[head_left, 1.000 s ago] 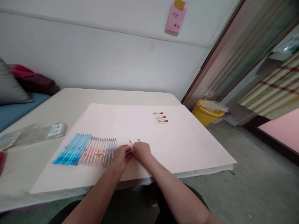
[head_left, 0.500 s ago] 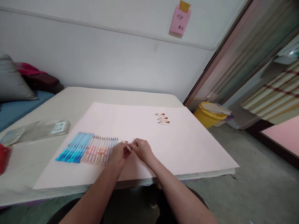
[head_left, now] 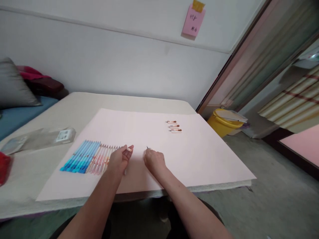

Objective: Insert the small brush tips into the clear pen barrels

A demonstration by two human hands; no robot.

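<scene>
My left hand is closed in a pinch on a small white tube that looks like a pen cap. It hovers at the right end of a row of pens, partly covering them. My right hand is closed round a pen; only its thin dark tip shows past the fingers. A gap separates the two hands. In the row, blue pens lie at the left and pale pink-patterned pens beside them. Farther right lie three short pens with brown ends and dark tips.
A large pale pink sheet covers much of the table. Clear plastic packaging lies at the left, with a red thing at the edge. A yellow bin stands on the floor to the right. A wall rises behind.
My hands were together over the white tube and have drawn apart. The left moved left with the tube; the right shifted slightly right with the dark-tipped pen.
</scene>
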